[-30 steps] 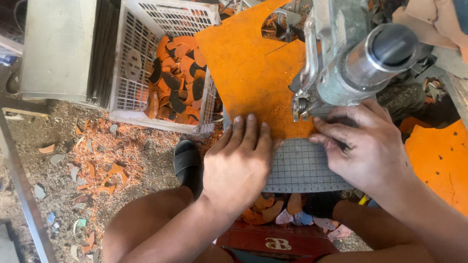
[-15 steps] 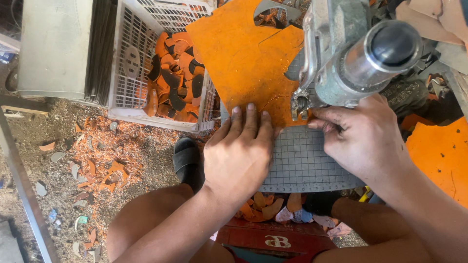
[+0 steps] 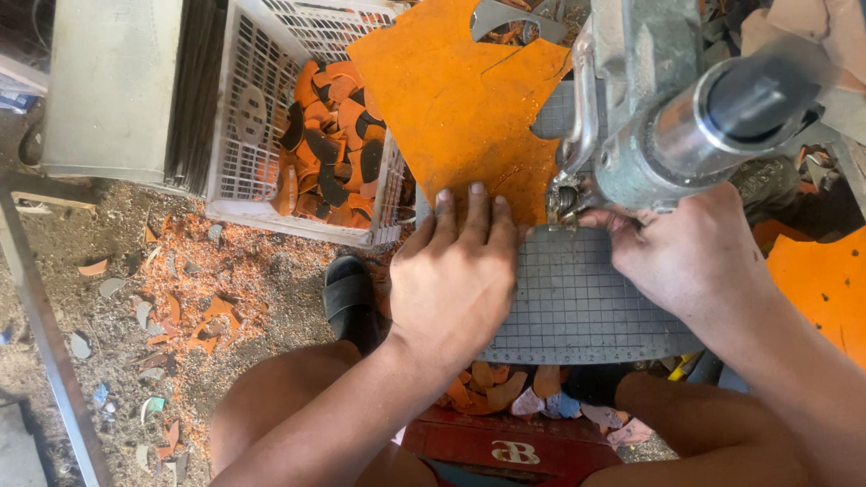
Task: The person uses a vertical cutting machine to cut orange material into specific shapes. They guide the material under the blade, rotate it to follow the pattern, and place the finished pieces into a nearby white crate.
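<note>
Floor at left littered with orange offcuts. White basket of cut pieces within reach. Left hand flat, fingers together, pins orange sheet to gridded table, steadying it. Right hand at the machine head, fingertips beside the cutter; its grip hidden, cannot tell.
</note>
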